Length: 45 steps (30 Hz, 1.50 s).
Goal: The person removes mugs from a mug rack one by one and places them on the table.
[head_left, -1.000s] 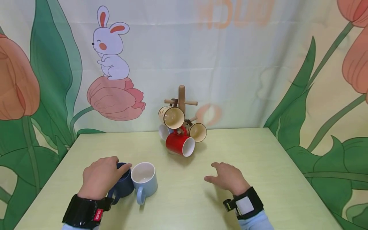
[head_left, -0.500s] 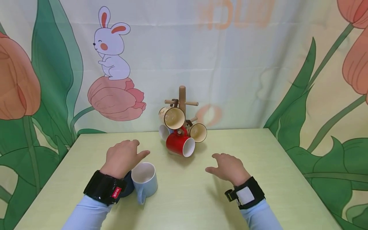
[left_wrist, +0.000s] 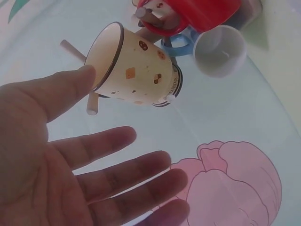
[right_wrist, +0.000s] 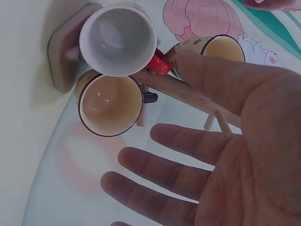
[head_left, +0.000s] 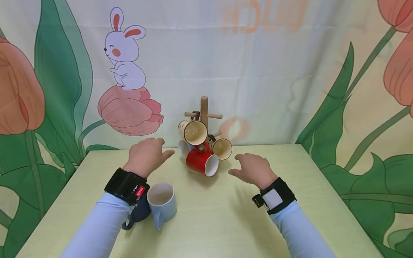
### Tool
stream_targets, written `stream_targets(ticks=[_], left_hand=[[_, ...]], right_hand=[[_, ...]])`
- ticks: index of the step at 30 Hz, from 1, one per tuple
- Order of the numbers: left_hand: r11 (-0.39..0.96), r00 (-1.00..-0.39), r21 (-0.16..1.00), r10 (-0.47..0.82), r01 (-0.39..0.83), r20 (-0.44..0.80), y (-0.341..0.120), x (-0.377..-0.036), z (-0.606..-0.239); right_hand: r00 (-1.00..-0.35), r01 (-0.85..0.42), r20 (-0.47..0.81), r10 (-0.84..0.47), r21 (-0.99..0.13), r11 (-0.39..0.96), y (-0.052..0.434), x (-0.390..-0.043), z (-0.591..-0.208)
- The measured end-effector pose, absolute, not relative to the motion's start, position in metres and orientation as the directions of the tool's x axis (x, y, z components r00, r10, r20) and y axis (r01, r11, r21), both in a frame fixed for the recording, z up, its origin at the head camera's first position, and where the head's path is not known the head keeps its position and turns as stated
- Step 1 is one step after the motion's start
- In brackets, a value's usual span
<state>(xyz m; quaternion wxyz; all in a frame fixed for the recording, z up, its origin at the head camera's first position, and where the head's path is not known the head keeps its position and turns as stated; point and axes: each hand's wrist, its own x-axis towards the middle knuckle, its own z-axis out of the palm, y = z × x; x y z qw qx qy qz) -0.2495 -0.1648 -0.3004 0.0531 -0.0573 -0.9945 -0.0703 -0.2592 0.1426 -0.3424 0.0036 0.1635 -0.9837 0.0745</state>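
Note:
My left hand (head_left: 146,156) is raised over the table's left part, fingers spread and nothing in it. It faces the upper cream mug (left_wrist: 134,68), which hangs on a wooden mug tree (head_left: 204,104). To the right of the tree my right hand (head_left: 254,170) hovers with spread fingers, also holding nothing. Closest to it are the red mug (head_left: 197,161) and the lower cream mug (head_left: 222,148), both hanging by their handles. A pale blue-and-white mug (left_wrist: 220,51) hangs behind the red one. Below my left wrist, a navy mug (head_left: 142,210), partly hidden by the wrist strap, stands beside a light blue mug (head_left: 164,206).
The pale green table (head_left: 206,229) reaches back to a printed cloth (head_left: 271,89) with tulips and a rabbit. Short pegs (head_left: 215,116) stick out near the top of the mug tree. Its base (right_wrist: 63,59) shows in the right wrist view.
My left hand has left the navy mug and moved forward and right, toward the mug tree. My right hand has moved slightly forward. The mugs have stayed in place.

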Motion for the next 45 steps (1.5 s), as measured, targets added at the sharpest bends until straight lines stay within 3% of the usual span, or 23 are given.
stream_targets(ticks=[10, 25, 38, 45], left_hand=[[0.983, -0.966, 0.064, 0.157, 0.173, 0.206, -0.153, -0.287, -0.285], [0.976, -0.964, 0.124, 0.147, 0.178, 0.22, -0.141, -0.331, -0.268], [0.973, -0.97, 0.133, 0.165, 0.19, 0.179, -0.12, -0.355, -0.263], [0.98, -0.967, 0.044, 0.185, 0.195, 0.176, -0.113, -0.355, -0.26]], right_hand=[[-0.946, -0.316, 0.109, -0.304, -0.122, 0.941, 0.131, -0.292, -0.313], [-0.955, -0.279, 0.143, -0.259, -0.147, 0.949, 0.104, -0.34, -0.282], [-0.944, -0.286, 0.201, -0.263, -0.095, 0.954, 0.083, -0.36, -0.28], [-0.922, -0.293, 0.293, -0.252, -0.103, 0.951, 0.082, -0.363, -0.283]])
